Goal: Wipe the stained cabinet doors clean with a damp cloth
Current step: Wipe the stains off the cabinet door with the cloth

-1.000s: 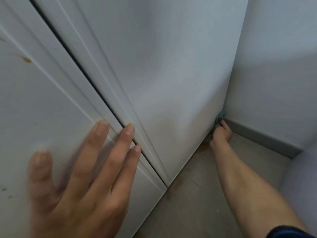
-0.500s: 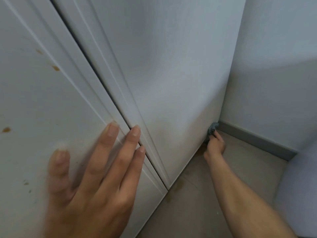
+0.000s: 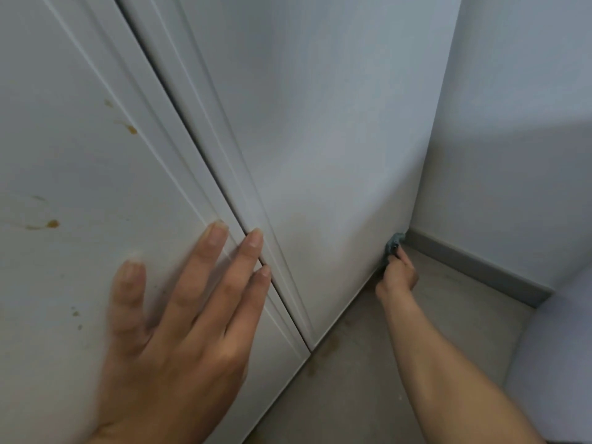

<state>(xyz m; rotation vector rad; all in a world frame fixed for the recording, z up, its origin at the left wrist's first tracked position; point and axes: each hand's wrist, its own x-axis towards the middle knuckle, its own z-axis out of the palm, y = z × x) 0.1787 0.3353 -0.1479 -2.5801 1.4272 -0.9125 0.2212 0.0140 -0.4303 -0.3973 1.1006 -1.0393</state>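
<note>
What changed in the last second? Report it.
The right hand, gripping the crumpled blue-grey cloth, drew slightly back along the lower edge of the white right cabinet door. The left hand stayed flat on the stained white left cabinet door; brown stains remain.

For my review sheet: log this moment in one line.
left hand: flat on stained left door | right hand: holds cloth at bottom corner of right door | brown stains: unwiped
</note>
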